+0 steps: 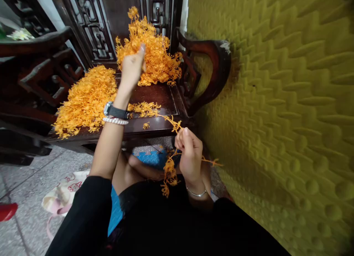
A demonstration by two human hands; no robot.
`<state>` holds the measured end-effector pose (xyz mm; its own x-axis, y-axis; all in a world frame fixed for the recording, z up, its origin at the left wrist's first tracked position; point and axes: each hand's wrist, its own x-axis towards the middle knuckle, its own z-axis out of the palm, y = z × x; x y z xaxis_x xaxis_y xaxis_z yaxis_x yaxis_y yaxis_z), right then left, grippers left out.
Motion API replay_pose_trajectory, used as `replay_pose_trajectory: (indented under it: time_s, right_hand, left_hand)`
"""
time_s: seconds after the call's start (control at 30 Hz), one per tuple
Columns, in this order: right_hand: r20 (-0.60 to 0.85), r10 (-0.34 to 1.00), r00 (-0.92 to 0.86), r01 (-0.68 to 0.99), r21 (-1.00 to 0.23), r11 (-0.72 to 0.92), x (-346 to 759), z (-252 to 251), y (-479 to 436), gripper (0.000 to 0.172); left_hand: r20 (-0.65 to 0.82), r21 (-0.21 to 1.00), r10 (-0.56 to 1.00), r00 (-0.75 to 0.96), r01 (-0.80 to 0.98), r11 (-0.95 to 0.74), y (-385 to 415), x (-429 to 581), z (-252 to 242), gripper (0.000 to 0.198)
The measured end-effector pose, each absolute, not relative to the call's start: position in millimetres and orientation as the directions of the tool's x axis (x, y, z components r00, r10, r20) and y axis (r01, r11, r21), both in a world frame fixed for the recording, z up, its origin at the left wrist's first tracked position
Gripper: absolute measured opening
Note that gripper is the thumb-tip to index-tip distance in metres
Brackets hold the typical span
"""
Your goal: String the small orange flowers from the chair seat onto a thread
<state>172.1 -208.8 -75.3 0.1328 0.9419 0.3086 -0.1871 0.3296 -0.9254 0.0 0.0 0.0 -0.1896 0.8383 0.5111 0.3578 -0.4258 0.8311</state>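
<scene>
My left hand (133, 66), with a watch and a braided bracelet on the wrist, is raised in front of a tall heap of orange, thin-legged pieces (151, 53). Its fingers are curled in, slightly blurred, and whatever they hold is hidden. Lower down, my right hand (190, 151) is closed on a strand of orange pieces (170, 171). Parts of that strand dangle below the hand, and thin ends stick out on both sides. A wide second heap of orange pieces (88, 101) lies left of my left forearm, and a small scatter (145, 109) lies near the seat's front.
The heaps rest on a dark carved wooden chair (157, 95) with a curved armrest (218, 68). A yellow-green padded wall (276, 101) rises close on the right. Blue matting (152, 159) and a white cloth bag with pink straps (65, 193) lie on the floor.
</scene>
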Motion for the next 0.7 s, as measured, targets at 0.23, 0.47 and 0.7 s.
replay_pose_trajectory:
  time_s: [0.23,0.47,0.7]
  right_hand:
    - [0.068,0.995,-0.079,-0.602,-0.798,0.007,189,-75,-199,0.046]
    - [0.005,0.996,0.092,-0.677,-0.733,0.066,218,-83,-192,0.044]
    - [0.053,0.953,0.298,-0.537,-0.816,0.213,239,-100,-187,0.044]
  left_hand:
    - [0.143,0.552,0.940,0.311,0.763,-0.336,5,53,-86,0.026]
    - [0.057,0.515,0.892,0.448,0.752,-0.410,9,55,-122,0.031]
    - [0.178,0.616,0.874,0.452,0.641,-0.458,-4,23,-98,0.044]
